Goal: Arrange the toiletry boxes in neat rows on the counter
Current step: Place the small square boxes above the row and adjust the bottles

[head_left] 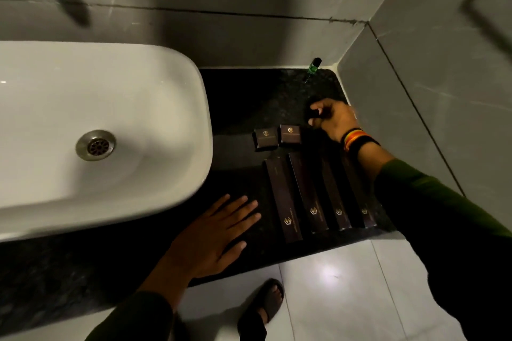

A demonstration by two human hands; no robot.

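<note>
Several long dark boxes with gold logos lie side by side on the black counter [243,97]; the leftmost long box [282,196] is nearest my left hand. Beyond them sit two small square boxes, one on the left [266,138] and one on the right [290,134], close together. My right hand [335,119] hovers just right of these, fingers curled around a small dark object that looks like another small box [313,114]. My left hand [213,232] rests flat on the counter with fingers spread, left of the long boxes and holding nothing.
A white basin [171,108] with a metal drain [96,145] fills the counter's left side. A small green bottle with a black cap [313,68] stands in the far right corner by the tiled walls. My sandalled foot [266,304] shows on the floor below.
</note>
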